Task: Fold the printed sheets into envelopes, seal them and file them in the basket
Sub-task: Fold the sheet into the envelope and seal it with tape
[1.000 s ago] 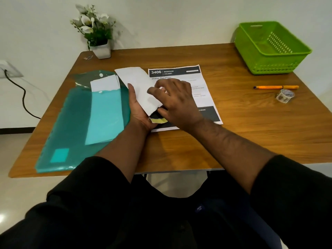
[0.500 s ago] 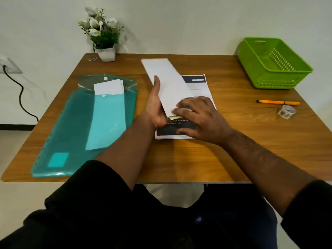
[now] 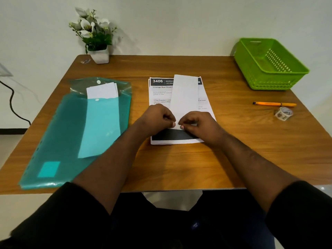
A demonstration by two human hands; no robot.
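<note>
Both hands, left hand (image 3: 158,118) and right hand (image 3: 196,123), now pinch the white envelope's (image 3: 184,97) near end in curled fingers, squared atop the printed sheets (image 3: 161,94) after being swung upright, ready for opening.

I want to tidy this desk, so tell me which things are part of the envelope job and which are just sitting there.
Part of the job:
- white envelope, pinched by left hand and right hand
- printed sheets
- green basket
- tape roll
- teal folder holding paper

Just lying about:
- flower pot
- orange pen

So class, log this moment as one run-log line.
left hand: pinching envelope near end | right hand: same | envelope: on printed sheets | basket: empty
</note>
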